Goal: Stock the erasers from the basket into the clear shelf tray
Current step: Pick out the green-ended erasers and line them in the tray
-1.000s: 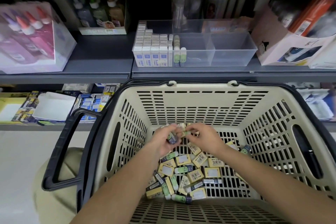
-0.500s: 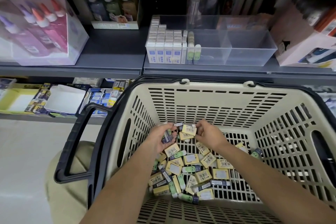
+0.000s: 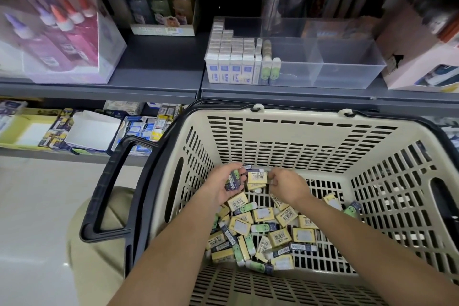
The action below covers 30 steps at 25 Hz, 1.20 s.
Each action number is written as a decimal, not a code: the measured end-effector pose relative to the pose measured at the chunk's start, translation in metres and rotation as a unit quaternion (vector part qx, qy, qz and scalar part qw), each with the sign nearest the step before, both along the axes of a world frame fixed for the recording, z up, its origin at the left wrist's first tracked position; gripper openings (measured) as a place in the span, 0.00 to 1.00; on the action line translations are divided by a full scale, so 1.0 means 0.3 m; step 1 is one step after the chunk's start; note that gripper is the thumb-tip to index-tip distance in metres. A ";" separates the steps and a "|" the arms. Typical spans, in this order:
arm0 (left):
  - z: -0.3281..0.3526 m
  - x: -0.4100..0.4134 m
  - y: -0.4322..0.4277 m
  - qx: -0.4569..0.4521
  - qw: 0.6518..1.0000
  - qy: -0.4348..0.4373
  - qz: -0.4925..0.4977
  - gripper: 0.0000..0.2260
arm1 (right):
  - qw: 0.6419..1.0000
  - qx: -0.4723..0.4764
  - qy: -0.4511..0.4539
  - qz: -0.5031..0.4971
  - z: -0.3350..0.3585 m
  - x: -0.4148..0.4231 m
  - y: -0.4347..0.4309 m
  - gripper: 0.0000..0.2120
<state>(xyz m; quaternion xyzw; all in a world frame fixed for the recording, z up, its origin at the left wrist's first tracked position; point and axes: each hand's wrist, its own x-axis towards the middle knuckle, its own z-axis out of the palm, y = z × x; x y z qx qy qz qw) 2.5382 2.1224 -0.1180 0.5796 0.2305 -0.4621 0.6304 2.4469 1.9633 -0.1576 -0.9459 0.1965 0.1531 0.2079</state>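
Note:
A beige slotted basket with black handles holds a pile of loose erasers, yellow-sleeved and green ones. Both my hands are inside it, above the pile. My left hand cups a small stack of erasers, a dark-sleeved green one showing. My right hand pinches a yellow eraser against that stack. On the grey shelf above stands the clear shelf tray; its left part is filled with upright white-and-blue erasers and a few green ones, its right compartments are bare.
Glue bottles in a clear box stand on the shelf at left, small bottles behind, a pink carton at right. A lower shelf carries boxed stationery. The basket's black handle hangs to the left over the pale floor.
The view has shifted, so shelf and tray sit further right. My hands stay together in the basket, gathering erasers; the yellow eraser now lies flat against the stack in my left hand.

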 end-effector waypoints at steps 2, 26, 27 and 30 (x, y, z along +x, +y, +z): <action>0.007 0.001 -0.002 0.000 1.000 0.000 0.005 0.04 | 1.000 -0.022 0.010 0.019 0.004 -0.008 -0.021 0.10; 0.161 -0.068 -0.021 0.005 0.992 -0.047 -0.119 0.12 | 0.889 0.454 -0.053 -0.031 0.342 -0.096 -0.036 0.20; 0.167 -0.075 -0.022 -0.010 0.992 -0.026 -0.120 0.12 | 0.887 0.457 -0.062 -0.039 0.350 -0.095 -0.024 0.20; 0.172 -0.087 -0.017 -0.071 0.994 0.005 -0.085 0.15 | 0.887 0.429 -0.120 -0.120 0.357 -0.095 0.010 0.18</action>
